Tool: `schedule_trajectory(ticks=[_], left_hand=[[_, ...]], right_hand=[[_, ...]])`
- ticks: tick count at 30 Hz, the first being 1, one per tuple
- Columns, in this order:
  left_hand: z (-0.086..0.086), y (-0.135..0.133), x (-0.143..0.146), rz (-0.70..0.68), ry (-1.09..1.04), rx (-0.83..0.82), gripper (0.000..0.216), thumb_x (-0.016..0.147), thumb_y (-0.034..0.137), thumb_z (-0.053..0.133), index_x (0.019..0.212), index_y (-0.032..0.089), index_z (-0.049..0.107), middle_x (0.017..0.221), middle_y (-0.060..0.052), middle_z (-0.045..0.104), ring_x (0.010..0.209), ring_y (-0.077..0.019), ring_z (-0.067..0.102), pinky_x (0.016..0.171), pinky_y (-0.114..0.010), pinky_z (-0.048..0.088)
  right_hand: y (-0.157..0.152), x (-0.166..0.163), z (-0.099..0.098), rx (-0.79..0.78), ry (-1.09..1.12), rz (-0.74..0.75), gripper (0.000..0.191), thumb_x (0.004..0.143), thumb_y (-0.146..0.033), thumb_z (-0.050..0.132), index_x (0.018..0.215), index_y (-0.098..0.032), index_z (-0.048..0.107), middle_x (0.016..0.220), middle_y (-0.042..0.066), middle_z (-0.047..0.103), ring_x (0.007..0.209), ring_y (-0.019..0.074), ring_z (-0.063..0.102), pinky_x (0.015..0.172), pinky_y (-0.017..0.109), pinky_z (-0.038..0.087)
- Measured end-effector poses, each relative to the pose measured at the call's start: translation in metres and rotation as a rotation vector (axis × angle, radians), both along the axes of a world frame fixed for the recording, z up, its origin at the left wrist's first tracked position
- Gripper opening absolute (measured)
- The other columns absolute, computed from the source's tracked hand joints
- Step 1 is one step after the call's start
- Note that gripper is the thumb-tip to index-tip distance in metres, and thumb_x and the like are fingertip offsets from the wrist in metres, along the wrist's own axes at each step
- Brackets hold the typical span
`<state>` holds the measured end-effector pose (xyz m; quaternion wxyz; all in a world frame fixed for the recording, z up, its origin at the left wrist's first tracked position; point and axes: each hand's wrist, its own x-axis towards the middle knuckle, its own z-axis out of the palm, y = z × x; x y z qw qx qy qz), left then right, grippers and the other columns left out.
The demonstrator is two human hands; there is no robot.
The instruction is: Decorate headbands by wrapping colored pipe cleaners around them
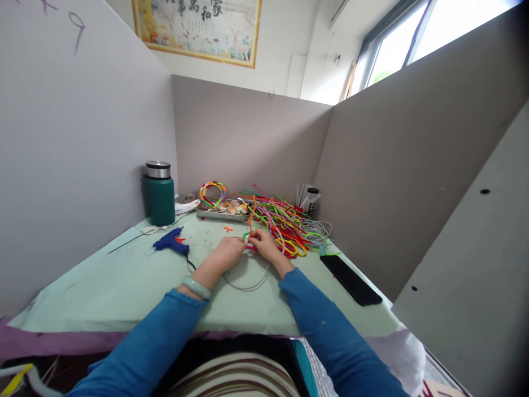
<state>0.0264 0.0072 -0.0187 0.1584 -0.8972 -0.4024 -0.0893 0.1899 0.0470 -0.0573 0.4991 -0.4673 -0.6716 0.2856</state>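
Both my hands meet over the middle of the table. My left hand [232, 251], with a pale bangle at the wrist, is closed around the near end of a grey wire loop [248, 289] that hangs below the fingers. The fingers of my right hand [264, 243] pinch an orange pipe cleaner [250, 216], whose bent free end stands up. Short green and pink pieces of pipe cleaner show between the fingertips, where the exact grip is partly hidden. A large heap of coloured pipe cleaners [285, 220] lies just beyond my right hand.
A blue glue gun [171, 241] lies to the left, its cord running toward my left forearm. Behind it stands a green bottle [160, 198]. A metal tray [223, 215] of small pieces holds a finished-looking colourful ring [201, 193]. At right are coiled grey wire [322, 227] and a black phone [351, 280].
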Motion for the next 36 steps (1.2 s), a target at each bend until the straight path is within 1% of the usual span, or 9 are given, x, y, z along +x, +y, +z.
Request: schedule_trajectory(ticks=[3, 9, 14, 18, 23, 26, 31, 36], left_hand=[[0.000, 0.000, 0.000, -0.001, 0.005, 0.004, 0.025, 0.078, 0.010, 0.046, 0.092, 0.014, 0.065, 0.091, -0.012, 0.065, 0.082, -0.0212, 0.061, 0.070, -0.029, 0.044], [-0.001, 0.000, 0.002, -0.002, 0.006, 0.024, 0.024, 0.080, 0.009, 0.044, 0.092, 0.013, 0.064, 0.091, -0.012, 0.065, 0.083, -0.0206, 0.061, 0.071, -0.029, 0.044], [-0.001, -0.002, 0.002, 0.001, -0.023, 0.016, 0.025, 0.082, 0.010, 0.041, 0.094, 0.013, 0.063, 0.093, -0.013, 0.064, 0.085, -0.0201, 0.060, 0.073, -0.030, 0.044], [-0.004, 0.000, 0.001, 0.021, -0.122, -0.036, 0.026, 0.082, 0.011, 0.041, 0.096, 0.015, 0.063, 0.095, -0.012, 0.064, 0.087, -0.0194, 0.060, 0.075, -0.028, 0.043], [-0.009, 0.008, -0.002, 0.078, -0.350, -0.149, 0.027, 0.084, 0.021, 0.044, 0.100, 0.019, 0.065, 0.099, -0.009, 0.066, 0.092, -0.0189, 0.060, 0.078, -0.026, 0.042], [-0.010, 0.012, -0.003, 0.079, -0.418, -0.189, 0.027, 0.083, 0.023, 0.046, 0.103, 0.020, 0.065, 0.100, -0.009, 0.067, 0.093, -0.0194, 0.060, 0.078, -0.026, 0.042], [-0.009, 0.009, -0.003, 0.065, -0.422, -0.168, 0.028, 0.087, 0.029, 0.042, 0.097, 0.021, 0.067, 0.092, -0.007, 0.069, 0.085, -0.0186, 0.061, 0.073, -0.025, 0.041], [-0.006, 0.003, -0.002, 0.065, -0.386, -0.142, 0.029, 0.087, 0.030, 0.041, 0.094, 0.022, 0.068, 0.089, -0.007, 0.069, 0.083, -0.0179, 0.061, 0.071, -0.024, 0.041]], right_hand=[[-0.001, -0.001, 0.001, -0.004, 0.017, 0.009, 0.013, 0.068, -0.029, 0.057, 0.073, -0.017, 0.055, 0.064, -0.003, 0.054, 0.049, 0.0093, 0.045, 0.047, 0.022, 0.036], [-0.001, -0.001, 0.002, 0.022, -0.001, 0.003, 0.013, 0.067, -0.029, 0.058, 0.073, -0.016, 0.056, 0.065, -0.002, 0.055, 0.054, 0.0101, 0.047, 0.052, 0.022, 0.037], [-0.003, -0.002, 0.004, 0.017, 0.003, 0.010, 0.013, 0.067, -0.028, 0.057, 0.072, -0.017, 0.056, 0.064, -0.003, 0.055, 0.054, 0.0098, 0.046, 0.052, 0.022, 0.037], [-0.003, -0.001, 0.005, 0.033, 0.005, 0.012, 0.013, 0.067, -0.028, 0.057, 0.072, -0.017, 0.056, 0.065, -0.003, 0.055, 0.055, 0.0102, 0.046, 0.052, 0.023, 0.037], [-0.001, 0.001, 0.005, 0.030, 0.032, 0.002, 0.015, 0.068, -0.031, 0.058, 0.073, -0.017, 0.056, 0.066, -0.002, 0.054, 0.056, 0.0106, 0.047, 0.052, 0.022, 0.037], [-0.002, 0.001, 0.006, 0.028, 0.050, 0.004, 0.014, 0.068, -0.030, 0.058, 0.074, -0.017, 0.056, 0.067, -0.002, 0.054, 0.057, 0.0105, 0.047, 0.052, 0.022, 0.038], [-0.003, 0.001, 0.006, 0.019, 0.042, 0.015, 0.015, 0.068, -0.030, 0.057, 0.075, -0.017, 0.056, 0.067, -0.002, 0.054, 0.055, 0.0104, 0.047, 0.052, 0.023, 0.037], [0.000, 0.001, 0.003, 0.053, 0.016, 0.002, 0.015, 0.068, -0.030, 0.057, 0.075, -0.017, 0.057, 0.067, -0.002, 0.055, 0.057, 0.0107, 0.047, 0.054, 0.023, 0.037]])
